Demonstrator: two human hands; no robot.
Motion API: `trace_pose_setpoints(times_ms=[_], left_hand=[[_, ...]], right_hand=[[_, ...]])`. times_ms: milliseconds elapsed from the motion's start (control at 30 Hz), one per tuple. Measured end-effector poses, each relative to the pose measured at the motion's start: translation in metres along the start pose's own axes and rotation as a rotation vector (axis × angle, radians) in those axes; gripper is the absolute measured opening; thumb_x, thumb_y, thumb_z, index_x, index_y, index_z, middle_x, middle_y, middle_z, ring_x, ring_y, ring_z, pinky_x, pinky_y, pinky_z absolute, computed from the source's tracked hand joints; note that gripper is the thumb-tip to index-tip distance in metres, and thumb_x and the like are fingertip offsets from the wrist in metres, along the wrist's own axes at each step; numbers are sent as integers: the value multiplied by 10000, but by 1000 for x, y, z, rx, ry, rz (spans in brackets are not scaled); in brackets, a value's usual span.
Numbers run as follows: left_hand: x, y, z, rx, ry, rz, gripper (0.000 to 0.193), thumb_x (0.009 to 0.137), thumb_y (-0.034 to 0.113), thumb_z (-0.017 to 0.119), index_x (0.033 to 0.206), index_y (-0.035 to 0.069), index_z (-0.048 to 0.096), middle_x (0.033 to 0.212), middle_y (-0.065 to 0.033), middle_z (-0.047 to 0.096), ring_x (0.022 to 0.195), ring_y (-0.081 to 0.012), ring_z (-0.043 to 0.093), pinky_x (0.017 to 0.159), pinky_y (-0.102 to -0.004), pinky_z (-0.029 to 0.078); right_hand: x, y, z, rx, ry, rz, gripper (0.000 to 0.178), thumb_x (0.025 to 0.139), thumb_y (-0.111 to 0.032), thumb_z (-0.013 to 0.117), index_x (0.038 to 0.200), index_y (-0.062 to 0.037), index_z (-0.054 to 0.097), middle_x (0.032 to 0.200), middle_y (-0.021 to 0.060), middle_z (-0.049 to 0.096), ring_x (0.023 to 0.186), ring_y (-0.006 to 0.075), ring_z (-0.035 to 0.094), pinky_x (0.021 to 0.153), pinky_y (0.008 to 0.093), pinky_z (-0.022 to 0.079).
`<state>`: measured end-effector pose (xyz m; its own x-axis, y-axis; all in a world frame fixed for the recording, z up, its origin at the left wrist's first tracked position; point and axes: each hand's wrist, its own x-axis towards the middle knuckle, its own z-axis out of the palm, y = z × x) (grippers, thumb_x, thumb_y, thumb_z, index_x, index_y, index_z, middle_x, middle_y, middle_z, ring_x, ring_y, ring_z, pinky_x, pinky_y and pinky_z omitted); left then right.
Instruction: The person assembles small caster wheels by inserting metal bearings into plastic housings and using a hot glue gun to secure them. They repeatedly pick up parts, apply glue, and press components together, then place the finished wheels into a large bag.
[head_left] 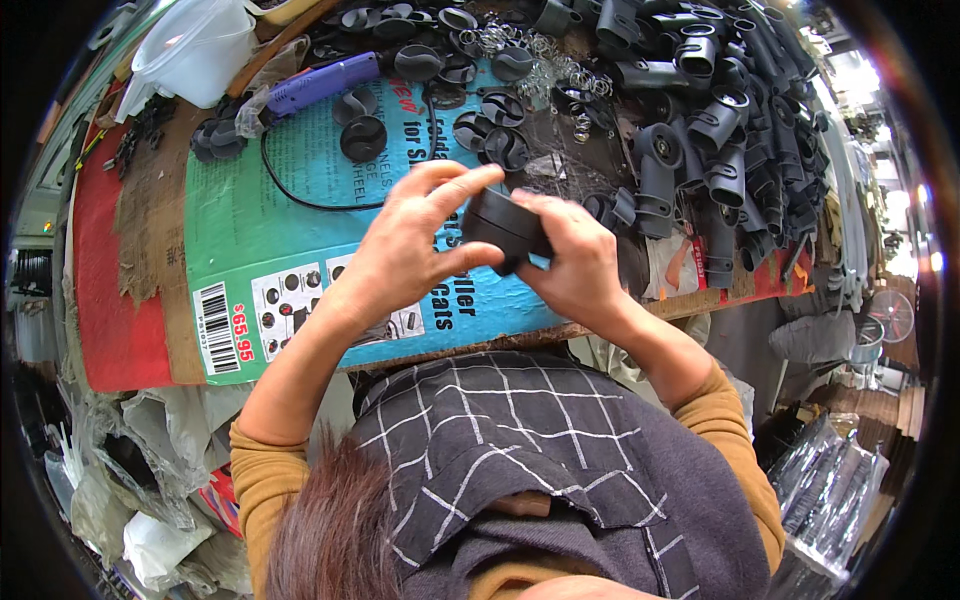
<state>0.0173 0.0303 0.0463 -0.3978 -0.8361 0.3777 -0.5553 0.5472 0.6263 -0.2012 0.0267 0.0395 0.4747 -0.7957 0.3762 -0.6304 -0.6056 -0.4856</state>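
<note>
Between my two hands is a black plastic joint piece (497,228), thick and rounded, held up over the cardboard-covered table. My left hand (405,232) closes on its left side, with the thumb low and the index finger along the top. From the right, my right hand (575,245) wraps round the same piece, fingers over the top and thumb beneath. Beyond them lie black round caps with a curved ridge (505,148), several in a loose group. A pile of small metal coil springs (540,75) sits behind these caps.
Many black tubular plastic parts (725,170) are heaped at the right. A purple tool-like object (325,84) with a black cord (300,198) lies at the far left, near a white plastic container (195,50). Printed turquoise cardboard (230,240) covers the table.
</note>
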Motion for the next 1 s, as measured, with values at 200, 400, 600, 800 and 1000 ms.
trace_pose_setpoints(times_ms=[200,400,600,800,1000], left_hand=[[-29,1,58,-375,148,-406,817,946,467,579,1489,-42,242,1275,-255,472,1206,-373,491,1072,-429,368],[-17,-21,86,-273,399,-298,477,912,405,635,1169,7,574,1237,-227,489,1176,-368,478,1017,-421,386],[-15,-26,78,-292,306,-292,464,771,255,762,1122,14,579,1174,-196,503,1117,-347,510,965,-406,435],[-11,-25,73,-367,248,-375,503,733,242,789,1121,18,561,1129,-178,538,1080,-329,538,944,-395,452],[-10,-23,70,-340,222,-377,505,731,232,781,1127,18,551,1108,-171,550,1060,-319,551,927,-389,460]], right_hand=[[-11,-15,59,-729,205,-220,278,818,-153,605,1043,8,632,1124,141,641,950,253,624,841,374,520],[-19,-7,46,84,73,26,244,847,-67,625,1076,16,638,1090,182,621,898,318,632,747,371,543],[12,25,37,992,-279,850,283,981,-240,595,1158,-21,622,844,27,654,723,84,617,636,237,513],[26,39,30,905,-412,823,227,960,-192,614,1055,13,635,839,33,653,712,82,612,643,240,512],[37,40,25,883,-491,844,216,932,-161,643,1027,33,654,821,72,672,695,100,625,616,251,524]])
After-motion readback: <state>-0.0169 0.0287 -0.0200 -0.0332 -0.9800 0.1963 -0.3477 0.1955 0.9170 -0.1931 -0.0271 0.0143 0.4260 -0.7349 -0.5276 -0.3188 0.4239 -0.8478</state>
